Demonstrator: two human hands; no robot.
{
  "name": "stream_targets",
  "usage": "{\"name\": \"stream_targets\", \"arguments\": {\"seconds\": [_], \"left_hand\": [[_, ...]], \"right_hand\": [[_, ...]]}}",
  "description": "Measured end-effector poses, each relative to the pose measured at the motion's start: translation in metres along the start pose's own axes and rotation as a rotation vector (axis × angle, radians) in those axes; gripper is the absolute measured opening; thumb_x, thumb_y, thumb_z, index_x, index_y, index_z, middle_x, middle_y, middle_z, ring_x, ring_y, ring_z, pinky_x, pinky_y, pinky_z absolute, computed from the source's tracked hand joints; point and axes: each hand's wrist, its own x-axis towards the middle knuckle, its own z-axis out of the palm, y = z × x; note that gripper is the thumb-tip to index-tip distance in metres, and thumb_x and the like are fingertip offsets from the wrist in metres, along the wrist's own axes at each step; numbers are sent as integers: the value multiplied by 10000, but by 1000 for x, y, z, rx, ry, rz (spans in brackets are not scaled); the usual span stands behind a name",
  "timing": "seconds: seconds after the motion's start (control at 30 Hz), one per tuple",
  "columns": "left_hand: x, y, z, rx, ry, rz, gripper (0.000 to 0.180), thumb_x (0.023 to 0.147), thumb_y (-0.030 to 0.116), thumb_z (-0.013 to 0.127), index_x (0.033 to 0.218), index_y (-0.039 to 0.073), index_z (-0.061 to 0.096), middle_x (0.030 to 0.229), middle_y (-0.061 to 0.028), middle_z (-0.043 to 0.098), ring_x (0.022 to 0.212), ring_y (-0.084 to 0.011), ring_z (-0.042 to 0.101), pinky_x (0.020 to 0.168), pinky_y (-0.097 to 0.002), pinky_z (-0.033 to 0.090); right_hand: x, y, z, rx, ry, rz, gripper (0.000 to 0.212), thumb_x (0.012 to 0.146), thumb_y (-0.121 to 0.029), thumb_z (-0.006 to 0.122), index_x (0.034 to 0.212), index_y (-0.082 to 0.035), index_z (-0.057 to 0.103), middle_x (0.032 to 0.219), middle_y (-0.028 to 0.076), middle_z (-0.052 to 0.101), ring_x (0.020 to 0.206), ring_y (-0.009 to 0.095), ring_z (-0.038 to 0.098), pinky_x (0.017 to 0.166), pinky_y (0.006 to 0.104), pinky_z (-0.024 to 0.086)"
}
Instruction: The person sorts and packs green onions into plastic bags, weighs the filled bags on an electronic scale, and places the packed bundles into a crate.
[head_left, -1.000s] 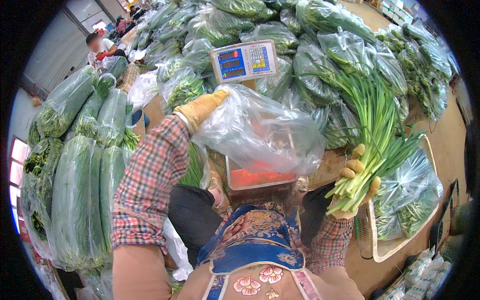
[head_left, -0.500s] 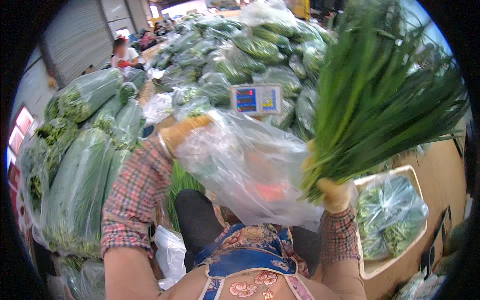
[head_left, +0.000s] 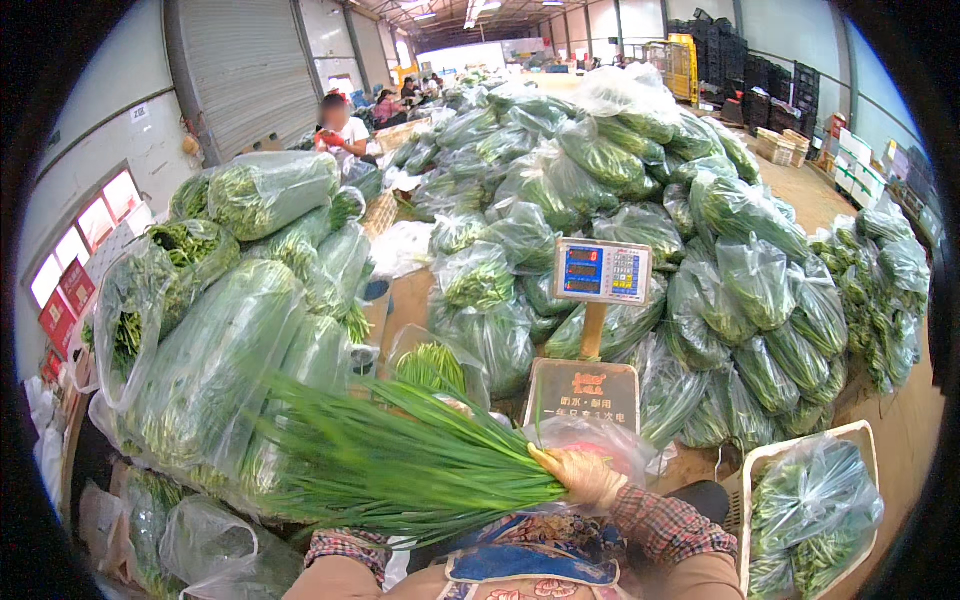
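A large bunch of long green chives [head_left: 420, 475] lies sideways in front of me, its leaf tips blurred toward the left. My gloved right hand [head_left: 588, 476] is closed around the stem end at its right. Behind that hand shows part of a clear plastic bag [head_left: 605, 438]. The greens cover my left hand; just its checked sleeve [head_left: 345, 548] shows at the lower edge. Beyond the bunch stands a scale with a flat platform [head_left: 583, 390] and a lit display [head_left: 603, 271] on a post. A partly bagged bundle of chives [head_left: 430, 368] stands left of the platform.
Bagged greens [head_left: 225, 330] are stacked close on my left. A big heap of bagged greens [head_left: 620, 150] fills the middle and right. A white crate [head_left: 745, 560] with a filled bag stands at my right. Farther back sits a person [head_left: 343, 130] in a white top.
The chives have swung from upright on the right to lying leftward across my front. My left hand, which held up the clear bag, is now hidden. The view has tilted up.
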Motion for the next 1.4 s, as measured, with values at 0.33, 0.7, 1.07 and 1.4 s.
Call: {"name": "stream_targets", "arguments": {"seconds": [0.33,0.7,1.07,1.4], "left_hand": [[-35,-12,-21,9,170,111,364,934,255,547,1189,-5,552,1147,-169,608,1033,-251,610,929,-397,490],[-35,-17,-29,-23,155,179,347,939,237,542,1177,-14,560,1128,-166,618,1015,-242,617,914,-381,500],[-35,-14,-40,-31,99,231,331,944,220,536,1166,-23,567,1109,-163,627,998,-232,625,898,-366,510],[-32,8,-37,123,126,190,317,949,204,531,1156,-32,574,1091,-161,636,982,-223,631,884,-352,519]], "right_hand": [[17,4,49,-40,-50,-64,757,781,-116,586,1447,-83,227,1209,197,527,905,364,611,763,415,507],[12,-30,31,-59,-85,-76,690,774,-40,531,1422,-75,294,1242,217,511,966,347,602,812,379,508],[16,-22,41,50,-152,9,846,680,-45,643,1432,-77,257,1269,242,477,991,390,577,841,414,479],[29,11,16,393,22,355,756,726,-208,729,1380,-84,370,1275,233,493,1128,377,516,971,384,421]]}}
